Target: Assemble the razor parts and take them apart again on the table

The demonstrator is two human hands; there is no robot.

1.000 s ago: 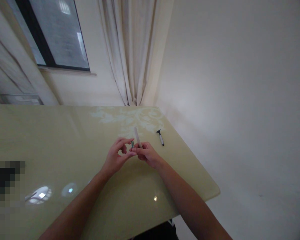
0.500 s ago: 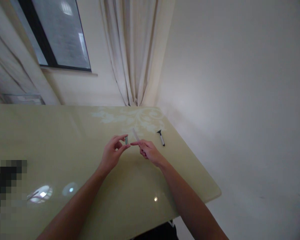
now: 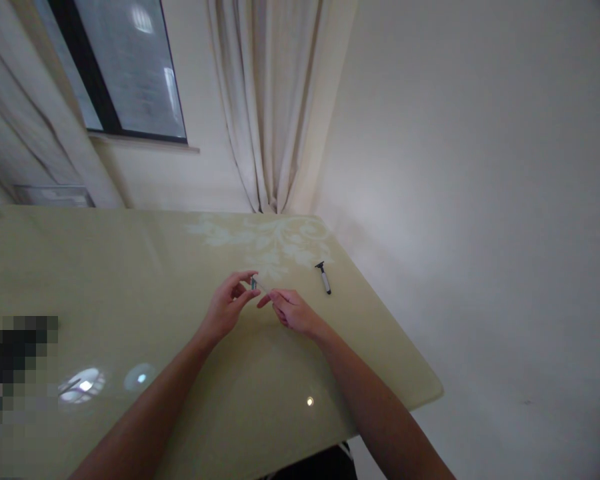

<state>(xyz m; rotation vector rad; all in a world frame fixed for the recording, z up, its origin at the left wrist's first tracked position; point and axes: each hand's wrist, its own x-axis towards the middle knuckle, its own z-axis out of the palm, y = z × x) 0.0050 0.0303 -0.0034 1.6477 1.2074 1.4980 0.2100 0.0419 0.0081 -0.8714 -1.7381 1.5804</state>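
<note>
- Green and silvery, a small piece [image 3: 254,283] stands upright above the table [image 3: 145,287], pinched in the left hand [image 3: 223,308]: a fingertip at its top end, the thumb at its bottom, the other fingers curled loosely behind.
- A thin, pale stick [image 3: 262,287] sticks out of the right hand [image 3: 295,312], whose thumb and fingers close on its near end; one finger reaches out below it.
- The stick's far tip meets the piece in this view; whether it truly touches, I cannot tell.
- The piece looks light and stiff, probably hard plastic or metal. Being so small and smooth, it could twist or pop out if pressed off centre, so the two ends are the sensible hold, leaving its long side free.
- The stick also seems light, perhaps a little springy; gripping it close to the working tip would steady it best.
- To the right, apart from both hands, a razor [image 3: 325,279] lies on the table, its dark head pointing away; its pale handle offers the safest grip.
</note>
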